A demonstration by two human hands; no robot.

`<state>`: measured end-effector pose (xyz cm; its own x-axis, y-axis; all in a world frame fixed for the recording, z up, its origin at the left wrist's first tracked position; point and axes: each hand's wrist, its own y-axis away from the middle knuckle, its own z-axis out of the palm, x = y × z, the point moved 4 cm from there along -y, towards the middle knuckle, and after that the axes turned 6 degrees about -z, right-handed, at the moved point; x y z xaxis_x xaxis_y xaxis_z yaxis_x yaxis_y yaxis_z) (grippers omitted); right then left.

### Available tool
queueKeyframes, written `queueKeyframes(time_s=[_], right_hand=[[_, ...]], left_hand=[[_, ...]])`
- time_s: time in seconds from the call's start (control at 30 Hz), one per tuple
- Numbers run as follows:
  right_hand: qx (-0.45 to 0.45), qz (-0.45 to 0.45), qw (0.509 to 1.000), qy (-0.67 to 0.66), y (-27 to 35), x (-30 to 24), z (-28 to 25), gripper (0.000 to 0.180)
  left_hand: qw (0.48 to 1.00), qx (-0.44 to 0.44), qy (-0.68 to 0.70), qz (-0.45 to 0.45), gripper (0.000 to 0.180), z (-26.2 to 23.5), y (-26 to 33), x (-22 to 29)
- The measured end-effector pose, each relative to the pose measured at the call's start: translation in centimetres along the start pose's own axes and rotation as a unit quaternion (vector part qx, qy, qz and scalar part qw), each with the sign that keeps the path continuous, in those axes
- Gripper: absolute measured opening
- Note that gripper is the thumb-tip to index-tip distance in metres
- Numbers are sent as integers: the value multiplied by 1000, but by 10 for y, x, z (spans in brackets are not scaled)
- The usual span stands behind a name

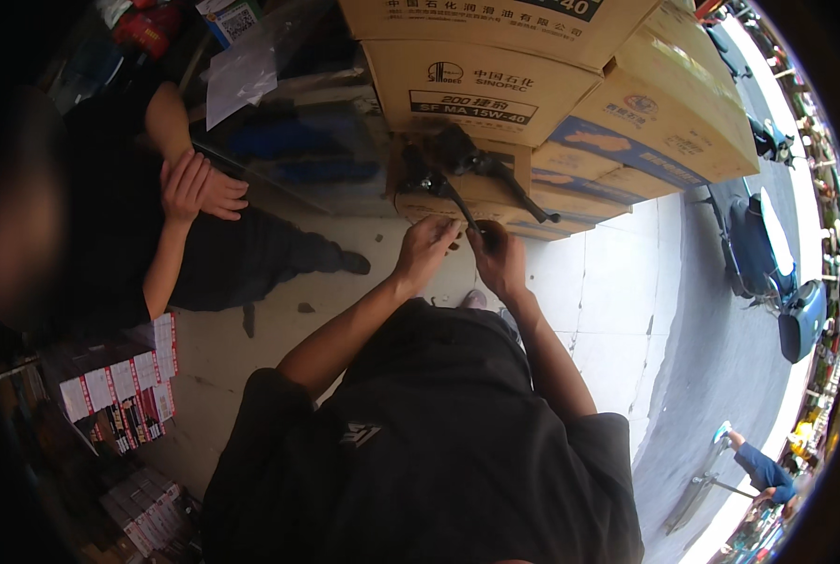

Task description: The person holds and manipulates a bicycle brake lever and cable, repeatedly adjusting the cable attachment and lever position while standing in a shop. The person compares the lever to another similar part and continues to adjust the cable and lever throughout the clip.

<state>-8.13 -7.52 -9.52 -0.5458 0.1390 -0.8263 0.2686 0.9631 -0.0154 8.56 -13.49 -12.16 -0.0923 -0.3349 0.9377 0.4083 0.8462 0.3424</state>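
Observation:
Two black hand-lever assemblies, like those of a motorbike handlebar, lie on the cartons in front of me. The nearer lever (450,195) runs down toward my hands, its tip at the fingers of my right hand. The other lever (514,186) points away to the right, beside a dark block-like part (455,150). My left hand (425,252) is closed in a pinch just below the levers, on something too small to make out. Close beside it, my right hand (501,261) has its fingers curled in; what they grip is dark and partly hidden.
Stacked cardboard cartons (495,70) rise ahead and to the right. At left a person in dark clothes stands with crossed forearms (194,183). Red-and-white boxes (124,381) are piled lower left. Outside on the right are a parked scooter (756,240) and a person on the street (766,470).

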Motion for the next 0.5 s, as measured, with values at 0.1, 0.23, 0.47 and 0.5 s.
queueKeyframes(time_s=[0.1, 0.23, 0.47, 0.5], right_hand=[[1, 3, 999, -47, 11, 2, 5, 32], [-7, -52, 995, -81, 20, -24, -7, 31], [155, -165, 962, 150, -25, -28, -67, 19], [171, -177, 953, 175, -34, -28, -72, 22]], left_hand=[[985, -43, 142, -91, 24, 20, -12, 14], [964, -52, 237, -108, 20, 28, -27, 4], [937, -68, 322, -116, 19, 30, -21, 1], [934, -70, 332, -112, 19, 30, -21, -2]])
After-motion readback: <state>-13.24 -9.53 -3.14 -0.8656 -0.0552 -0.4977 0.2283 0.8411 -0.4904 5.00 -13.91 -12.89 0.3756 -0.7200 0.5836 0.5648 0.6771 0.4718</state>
